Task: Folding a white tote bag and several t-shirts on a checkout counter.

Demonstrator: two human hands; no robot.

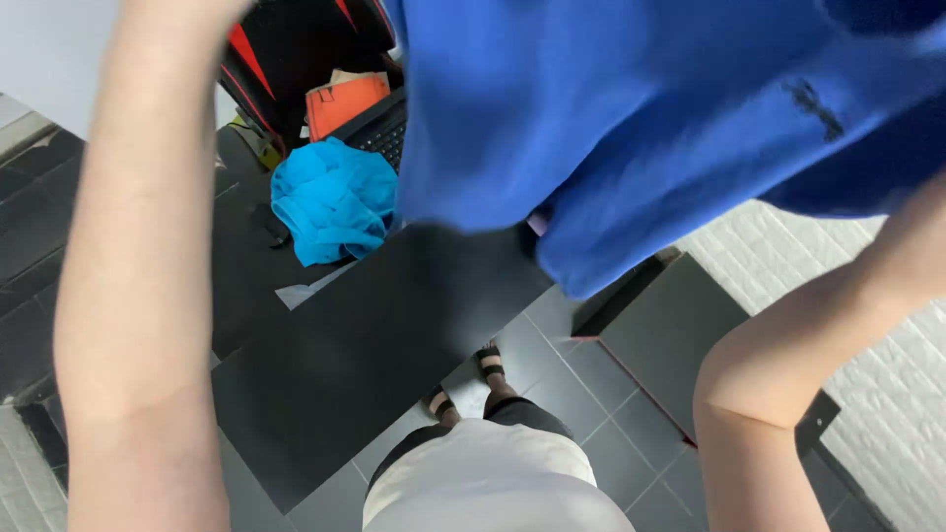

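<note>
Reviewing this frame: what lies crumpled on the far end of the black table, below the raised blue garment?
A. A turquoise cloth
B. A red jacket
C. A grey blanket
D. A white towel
A: a crumpled turquoise cloth sits on the black table, beside a laptop keyboard and under the raised blue garment.

Both hands are cut off by the top edge; only the raised forearms show. The large blue cloth garment (631, 128) runs past the top and right edges, blurred, hiding much of the black keyboard (379, 126) and perhaps a desk beneath.
</note>
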